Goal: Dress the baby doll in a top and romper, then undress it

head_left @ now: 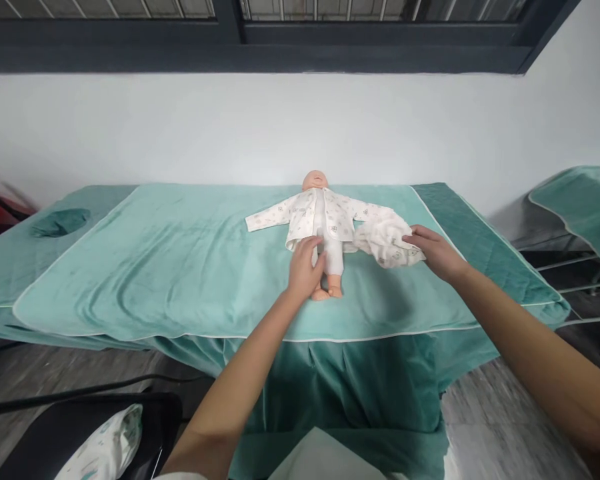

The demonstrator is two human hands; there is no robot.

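Note:
A baby doll (pixel 333 257) lies on its back on the teal bed cover, head toward the wall. It wears a white printed jacket (pixel 341 223) with both sleeves spread sideways, and white leggings; its feet are bare. My left hand (pixel 306 268) is over one of the doll's legs, just below the jacket hem, thumb and fingers apart. That leg is largely hidden behind the hand. To the doll's right side in the view, my right hand (pixel 436 252) pinches the edge of a crumpled white printed cloth (pixel 386 241), bunched beside the jacket sleeve.
The padded bed (pixel 170 267) runs along a white wall under a barred window. A face hole (pixel 60 223) is at its left end. On a black chair (pixel 40 433) at lower left lies another printed cloth (pixel 107 445). A second teal-covered bed (pixel 585 207) stands at right.

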